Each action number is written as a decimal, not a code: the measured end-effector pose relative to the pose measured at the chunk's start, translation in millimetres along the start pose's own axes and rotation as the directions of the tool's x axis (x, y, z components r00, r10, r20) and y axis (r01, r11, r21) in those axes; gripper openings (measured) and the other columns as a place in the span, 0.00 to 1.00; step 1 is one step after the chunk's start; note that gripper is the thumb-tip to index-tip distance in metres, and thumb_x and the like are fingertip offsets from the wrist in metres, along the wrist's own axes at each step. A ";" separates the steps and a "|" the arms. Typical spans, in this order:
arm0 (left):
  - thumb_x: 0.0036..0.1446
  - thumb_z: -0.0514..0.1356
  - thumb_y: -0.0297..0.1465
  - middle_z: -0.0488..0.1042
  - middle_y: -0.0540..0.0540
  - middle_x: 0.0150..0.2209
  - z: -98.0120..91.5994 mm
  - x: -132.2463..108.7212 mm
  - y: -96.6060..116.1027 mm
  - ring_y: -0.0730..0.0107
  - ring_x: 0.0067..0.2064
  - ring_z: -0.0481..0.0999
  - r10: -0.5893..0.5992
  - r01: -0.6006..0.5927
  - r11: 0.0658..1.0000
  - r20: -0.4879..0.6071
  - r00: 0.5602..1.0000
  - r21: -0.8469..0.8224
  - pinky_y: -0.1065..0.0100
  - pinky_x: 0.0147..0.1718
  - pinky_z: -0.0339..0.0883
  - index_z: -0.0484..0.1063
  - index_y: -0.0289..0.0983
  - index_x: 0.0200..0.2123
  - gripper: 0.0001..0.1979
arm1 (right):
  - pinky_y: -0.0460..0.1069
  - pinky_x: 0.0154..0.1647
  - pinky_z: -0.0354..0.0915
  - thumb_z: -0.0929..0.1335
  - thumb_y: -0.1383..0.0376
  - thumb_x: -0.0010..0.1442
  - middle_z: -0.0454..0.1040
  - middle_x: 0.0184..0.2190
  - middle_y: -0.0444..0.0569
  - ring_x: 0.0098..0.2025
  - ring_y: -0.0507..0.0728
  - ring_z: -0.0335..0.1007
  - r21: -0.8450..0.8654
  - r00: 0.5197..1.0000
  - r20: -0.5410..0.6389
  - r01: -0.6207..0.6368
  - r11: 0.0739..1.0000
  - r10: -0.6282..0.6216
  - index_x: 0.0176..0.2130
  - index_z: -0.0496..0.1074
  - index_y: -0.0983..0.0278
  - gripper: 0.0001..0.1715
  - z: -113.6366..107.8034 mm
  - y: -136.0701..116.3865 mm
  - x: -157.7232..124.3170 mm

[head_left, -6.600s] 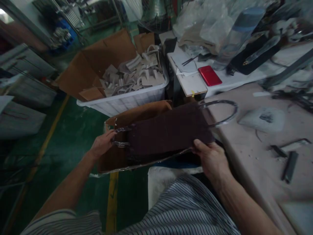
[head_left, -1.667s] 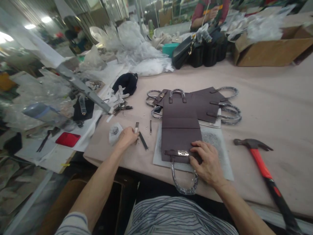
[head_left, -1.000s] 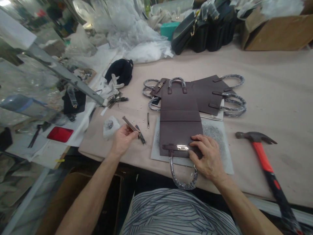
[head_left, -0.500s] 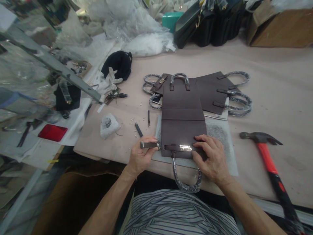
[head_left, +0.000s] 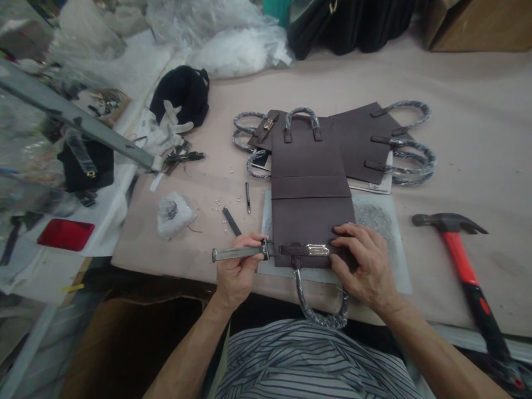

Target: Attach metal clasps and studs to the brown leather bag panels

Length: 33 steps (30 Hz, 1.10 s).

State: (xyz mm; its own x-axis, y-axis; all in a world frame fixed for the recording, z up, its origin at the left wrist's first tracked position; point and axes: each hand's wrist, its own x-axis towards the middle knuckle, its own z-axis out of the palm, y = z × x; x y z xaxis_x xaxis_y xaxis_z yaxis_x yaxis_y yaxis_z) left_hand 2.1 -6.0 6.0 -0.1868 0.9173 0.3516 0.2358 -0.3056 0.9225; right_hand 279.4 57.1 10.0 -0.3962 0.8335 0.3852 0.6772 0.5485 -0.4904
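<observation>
In my left hand is a steel punch, its shaft lying nearly level and its wider end pointing at the bag panel. That end is close to the left tip of a narrow dark strap; I cannot tell if they touch. The dark brown leather bag panel lies flat, with a shiny metal plate on the strap. A wrapped handle hangs past the table edge. My right hand rests open on the panel's right side, fingers spread beside the plate.
More brown panels with wrapped handles lie behind. A claw hammer lies at right. To the left are a dark flat bar, a thin punch, tiny metal bits and a plastic bag. A metal bar slants across the left.
My left hand has tilted the punch, so more of its shaft shows, pointing left. My right hand stays on the panel. The view has shifted slightly downward.
</observation>
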 end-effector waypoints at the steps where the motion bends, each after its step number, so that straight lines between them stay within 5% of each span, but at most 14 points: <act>1: 0.63 0.63 0.27 0.78 0.42 0.47 1.5 1.5 0.6 0.60 0.49 0.81 0.000 0.000 1.000 0.010 1.000 -0.010 0.54 0.53 0.75 0.74 0.38 0.44 0.06 | 0.65 0.58 0.61 0.68 0.63 0.61 0.75 0.50 0.52 0.55 0.67 0.68 0.001 1.000 0.003 -0.002 1.000 0.002 0.40 0.71 0.59 0.06 -0.2 -0.4 0.3; 9: 0.64 0.62 0.26 0.79 0.41 0.47 12.9 8.6 -0.2 0.60 0.49 0.81 0.021 -0.019 1.000 0.141 0.990 -0.018 0.55 0.52 0.75 0.74 0.38 0.45 0.06 | 0.65 0.58 0.61 0.68 0.63 0.60 0.75 0.50 0.53 0.55 0.67 0.68 -0.003 0.999 0.022 -0.031 1.000 0.031 0.40 0.72 0.59 0.06 -0.3 -0.8 0.2; 24: 0.64 0.62 0.27 0.79 0.40 0.46 17.7 14.4 -2.9 0.61 0.48 0.81 0.043 -0.048 0.998 0.175 0.984 0.028 0.56 0.52 0.75 0.74 0.38 0.44 0.05 | 0.66 0.60 0.59 0.68 0.63 0.61 0.74 0.51 0.53 0.57 0.68 0.67 -0.025 1.000 0.024 -0.010 1.000 0.011 0.42 0.70 0.59 0.07 1.2 0.9 -2.5; 33: 0.64 0.60 0.26 0.79 0.40 0.44 16.6 25.7 2.2 0.62 0.47 0.80 0.150 -0.193 0.972 0.281 0.948 0.132 0.58 0.49 0.77 0.72 0.38 0.44 0.05 | 0.66 0.59 0.60 0.68 0.64 0.60 0.75 0.50 0.53 0.56 0.68 0.67 -0.008 1.000 0.005 -0.011 1.000 0.011 0.41 0.71 0.61 0.06 0.4 -1.0 -1.1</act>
State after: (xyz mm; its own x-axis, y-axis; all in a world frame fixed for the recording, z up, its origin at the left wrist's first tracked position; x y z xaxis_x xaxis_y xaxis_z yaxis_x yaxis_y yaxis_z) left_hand 13.7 21.1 14.4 0.1267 0.8955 0.4267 0.3914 -0.4404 0.8080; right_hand 278.9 55.7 9.7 -0.3918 0.8397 0.3760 0.6865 0.5389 -0.4881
